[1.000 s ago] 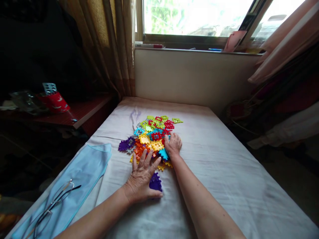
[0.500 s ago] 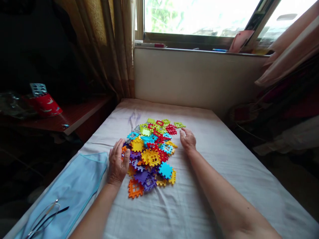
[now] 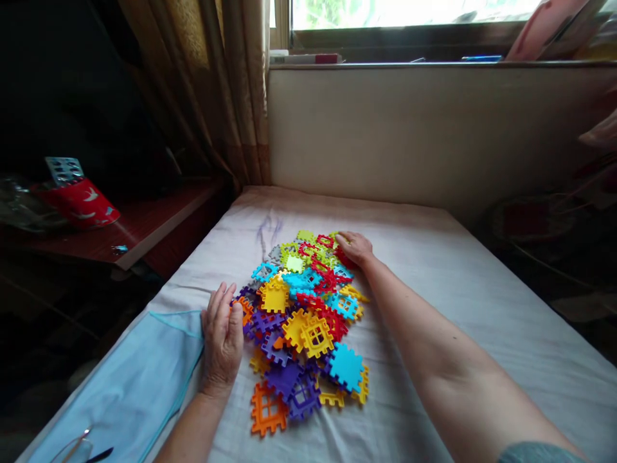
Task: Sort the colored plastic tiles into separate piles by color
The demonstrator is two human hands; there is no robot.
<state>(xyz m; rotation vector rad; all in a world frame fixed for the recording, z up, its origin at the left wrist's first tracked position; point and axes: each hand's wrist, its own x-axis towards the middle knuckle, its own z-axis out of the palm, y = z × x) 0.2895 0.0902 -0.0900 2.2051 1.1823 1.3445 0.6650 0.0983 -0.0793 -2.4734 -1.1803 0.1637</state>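
A heap of toothed plastic building tiles (image 3: 313,334) in purple, orange, yellow, blue, red, green and grey lies on a white bedsheet (image 3: 414,386). My left hand (image 3: 222,337) rests on its edge along the heap's left side, open, close to an orange window tile (image 3: 243,311) that it partly hides. At the far right end of the heap my right hand (image 3: 357,247) lies open over red and green tiles, its fingers stretched across them. An orange tile (image 3: 268,409) sits at the near edge beside a purple window tile (image 3: 303,395).
A light blue cloth (image 3: 125,379) with eyeglasses (image 3: 80,447) on it lies to the left. Beyond it, a red cup (image 3: 84,204) stands on a dark wooden table (image 3: 159,209). A pale wall (image 3: 385,135) under the window closes off the back; a curtain (image 3: 231,90) hangs at left.
My right hand has moved left from beside the heap onto its far right tiles. My left hand stays at the left side. The view has tipped down and come closer to the heap.
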